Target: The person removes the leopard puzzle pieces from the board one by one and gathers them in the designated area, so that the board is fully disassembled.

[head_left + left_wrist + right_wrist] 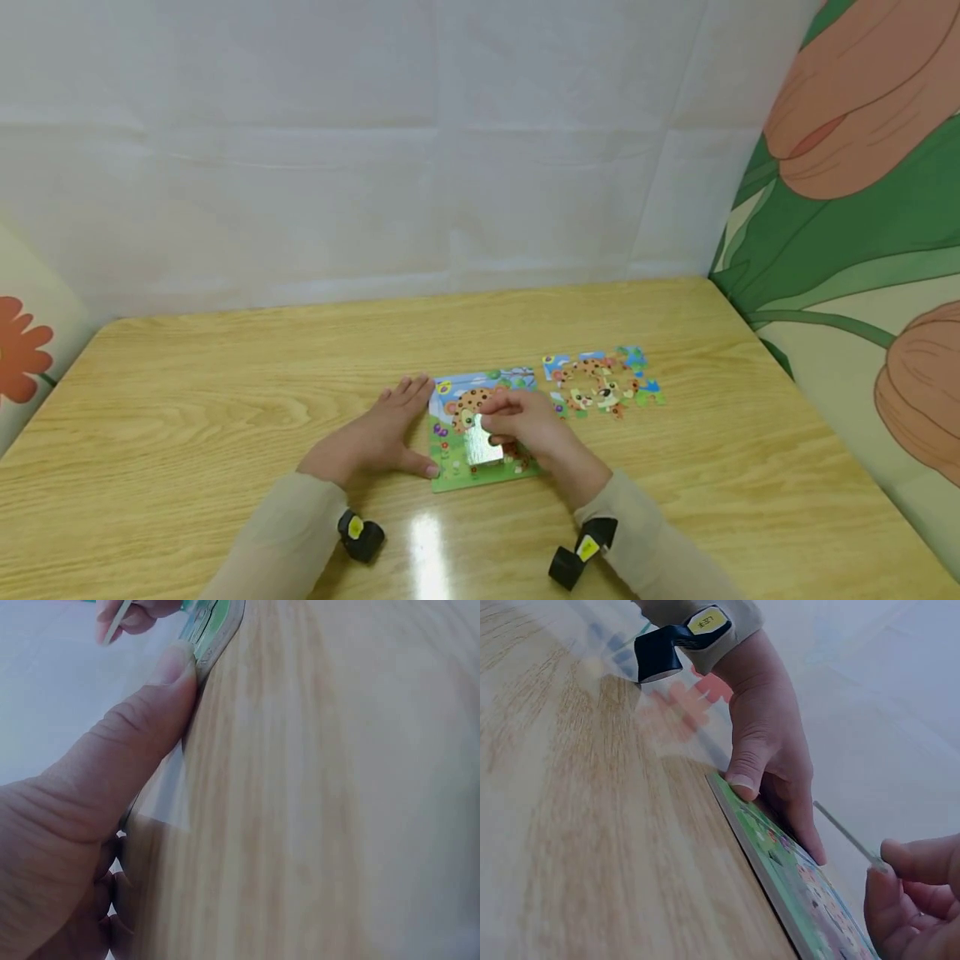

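A jigsaw puzzle board [457, 481] with a cartoon leopard and a green and blue border lies flat on the table. My left hand [378, 435] rests at its left edge, fingers stretched out and thumb on the lower left corner. Between thumb and fingertips my right hand [534, 422] pinches a puzzle piece [482, 447], which glares white under the light. In the right wrist view the piece [849, 834] is seen edge-on, tilted and raised above the board. The right hand covers part of the board's right side.
Several leopard puzzle pieces [600, 390] lie loosely grouped on the wooden table [225, 375], right of the board. A white cloth [300, 167] hangs behind the table. Flower-patterned cloth [847, 275] borders the right side. Black straps with small blocks sit at both wrists.
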Tool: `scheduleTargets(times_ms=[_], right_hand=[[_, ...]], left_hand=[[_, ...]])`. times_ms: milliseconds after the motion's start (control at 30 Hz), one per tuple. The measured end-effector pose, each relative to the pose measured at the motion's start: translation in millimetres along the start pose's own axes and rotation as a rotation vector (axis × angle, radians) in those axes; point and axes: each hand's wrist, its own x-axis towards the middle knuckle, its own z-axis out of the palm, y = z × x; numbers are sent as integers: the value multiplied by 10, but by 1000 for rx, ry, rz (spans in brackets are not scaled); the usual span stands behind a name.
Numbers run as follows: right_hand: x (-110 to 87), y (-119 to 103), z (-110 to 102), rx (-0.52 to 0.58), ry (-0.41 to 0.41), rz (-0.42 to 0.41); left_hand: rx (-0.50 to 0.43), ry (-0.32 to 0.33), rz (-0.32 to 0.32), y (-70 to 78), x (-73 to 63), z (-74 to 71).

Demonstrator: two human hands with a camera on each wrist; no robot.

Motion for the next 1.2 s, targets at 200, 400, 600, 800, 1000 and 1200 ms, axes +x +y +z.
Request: scheduleTargets(times_ms=[200, 400, 600, 800, 1000, 1200], right_hand=[[-23, -3, -78, 33, 9, -18], [-42, 2, -151, 16, 27, -32], [-71, 5, -217, 39, 36, -65], [-96, 23, -285, 50, 39, -81], [-136, 37, -349, 42, 36, -93], [-178, 38, -409, 73, 50, -84]], left_hand=[[10, 4, 3, 0, -4, -1], [18, 8, 12, 9, -5, -11], [14, 1, 6, 5, -5, -8], [22, 5, 13, -5, -5, -5], [21, 10, 18, 1, -9, -14], [23, 7, 12, -2, -11, -19]])
